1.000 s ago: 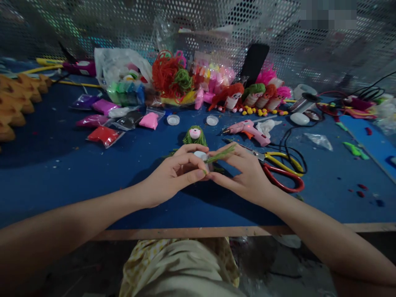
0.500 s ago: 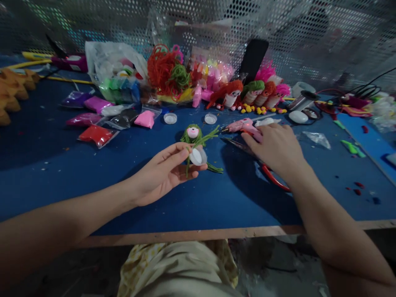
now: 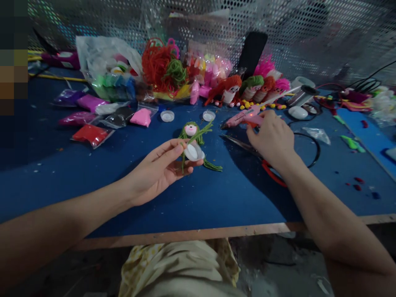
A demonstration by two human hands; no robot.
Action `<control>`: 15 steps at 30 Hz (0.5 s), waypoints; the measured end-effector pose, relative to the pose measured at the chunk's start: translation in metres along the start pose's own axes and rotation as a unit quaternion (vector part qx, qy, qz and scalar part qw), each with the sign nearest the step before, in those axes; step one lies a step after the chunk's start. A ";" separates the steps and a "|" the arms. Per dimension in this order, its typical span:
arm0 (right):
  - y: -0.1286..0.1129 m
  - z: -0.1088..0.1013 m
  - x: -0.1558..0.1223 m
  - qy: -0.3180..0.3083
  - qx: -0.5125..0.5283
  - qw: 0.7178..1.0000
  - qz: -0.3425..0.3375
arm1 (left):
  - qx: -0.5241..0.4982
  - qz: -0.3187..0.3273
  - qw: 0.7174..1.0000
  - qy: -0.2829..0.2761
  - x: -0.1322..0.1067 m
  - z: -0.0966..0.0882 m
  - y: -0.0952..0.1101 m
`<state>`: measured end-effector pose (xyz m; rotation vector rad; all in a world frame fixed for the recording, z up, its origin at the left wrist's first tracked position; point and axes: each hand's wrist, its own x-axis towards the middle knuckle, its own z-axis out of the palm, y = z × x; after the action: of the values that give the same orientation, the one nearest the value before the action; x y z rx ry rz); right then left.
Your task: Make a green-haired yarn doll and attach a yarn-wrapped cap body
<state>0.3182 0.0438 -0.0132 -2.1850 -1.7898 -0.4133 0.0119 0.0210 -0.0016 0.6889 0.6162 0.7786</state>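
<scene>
Between the thumb and fingers of my left hand (image 3: 163, 169) is a small clear plastic cap (image 3: 194, 151), together with strands of green yarn (image 3: 201, 133). Just beyond it a doll's head (image 3: 190, 130) with green yarn hair lies on the blue table. My right hand (image 3: 272, 138) is closed around the handle of a pink glue gun (image 3: 243, 116), whose nozzle points left. Under that hand lie scissors (image 3: 243, 145) with red handles, partly covered by it. More cut green yarn (image 3: 213, 166) rests right of my left fingers.
Two clear caps, a left one (image 3: 167, 116) and a right one (image 3: 208, 115), lie farther back. Packets of coloured clay, such as a red one (image 3: 92, 135), are at left. Yarn (image 3: 159, 66) and finished dolls (image 3: 230, 88) line the back. A black cable (image 3: 316, 150) loops at right.
My right hand has taken hold of the glue gun and raised it slightly off the table, its cable now showing behind. My left hand keeps its hold on the cap and yarn.
</scene>
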 end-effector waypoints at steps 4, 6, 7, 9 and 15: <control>-0.008 -0.011 -0.002 0.041 -0.007 0.998 -0.037 | -0.005 0.006 1.000 -0.007 0.000 -0.001 0.000; -0.011 -0.019 -0.003 0.055 -0.007 0.997 -0.045 | -0.007 0.007 1.000 -0.007 0.000 0.000 0.000; -0.011 -0.022 -0.003 0.063 -0.001 0.997 -0.049 | -0.007 0.007 1.000 -0.005 0.000 0.000 0.000; -0.010 -0.026 -0.002 0.085 0.025 0.995 -0.056 | -0.004 0.006 1.000 -0.001 -0.001 0.001 0.001; -0.008 -0.029 -0.001 0.132 0.111 0.985 -0.010 | 0.017 0.016 1.000 -0.002 -0.003 0.002 0.001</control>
<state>0.3095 0.0328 0.0134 -1.8674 -1.6301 -0.4602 0.0112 0.0192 0.0013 0.7337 0.6163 0.7978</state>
